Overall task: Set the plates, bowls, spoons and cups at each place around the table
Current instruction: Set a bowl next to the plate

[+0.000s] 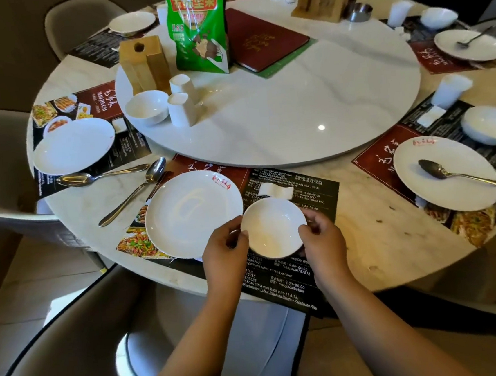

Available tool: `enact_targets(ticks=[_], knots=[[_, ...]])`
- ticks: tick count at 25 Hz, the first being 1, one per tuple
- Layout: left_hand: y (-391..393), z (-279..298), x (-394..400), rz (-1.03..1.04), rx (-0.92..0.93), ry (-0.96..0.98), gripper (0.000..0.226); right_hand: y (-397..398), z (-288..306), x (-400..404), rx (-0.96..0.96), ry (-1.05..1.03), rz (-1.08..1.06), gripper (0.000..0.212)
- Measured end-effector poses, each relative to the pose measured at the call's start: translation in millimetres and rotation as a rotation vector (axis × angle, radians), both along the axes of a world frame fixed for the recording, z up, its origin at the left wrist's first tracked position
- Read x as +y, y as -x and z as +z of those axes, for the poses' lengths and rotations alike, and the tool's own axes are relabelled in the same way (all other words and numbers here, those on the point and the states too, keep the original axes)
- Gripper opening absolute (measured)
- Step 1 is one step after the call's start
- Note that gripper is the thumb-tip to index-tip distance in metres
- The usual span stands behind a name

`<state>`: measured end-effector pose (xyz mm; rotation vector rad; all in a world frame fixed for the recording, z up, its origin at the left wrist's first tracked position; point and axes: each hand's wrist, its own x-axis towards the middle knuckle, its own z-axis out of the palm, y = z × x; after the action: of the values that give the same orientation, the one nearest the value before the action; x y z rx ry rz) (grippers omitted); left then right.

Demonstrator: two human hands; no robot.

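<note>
A small round white ceramic bowl [273, 227] is gripped at its rim from both sides, the left hand [224, 247] on its left edge and the right hand [324, 241] on its right, over a dark printed paper placemat [294, 274] at the near edge of the round marble-topped table [377, 254]. Just left of the bowl lies a wide white plate with a red logo [193, 214], its rim next to the bowl. A small white rectangular rest [275, 191] sits just beyond the bowl. Two steel spoons [133, 192] lie left of the plate. On the white turntable [293, 101] stand another white bowl [146, 107], two white cups [182, 103], a green snack bag [197, 26] and a maroon menu [262, 39].
</note>
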<state>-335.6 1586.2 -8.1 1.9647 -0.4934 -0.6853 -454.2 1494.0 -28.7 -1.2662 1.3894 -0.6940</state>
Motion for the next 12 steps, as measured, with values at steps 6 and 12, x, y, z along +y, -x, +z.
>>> enact_targets(ticks=[6, 12], knots=[[5.7, -4.0, 10.3, -0.076, -0.021, -0.011, 0.031, 8.8, -4.5, 11.9, 0.014, 0.008, -0.051, 0.039], [2.7, -5.4, 15.7, -0.166, 0.014, 0.045, 0.035, 8.3, -7.3, 22.5, -0.011, 0.021, -0.127, 0.036]])
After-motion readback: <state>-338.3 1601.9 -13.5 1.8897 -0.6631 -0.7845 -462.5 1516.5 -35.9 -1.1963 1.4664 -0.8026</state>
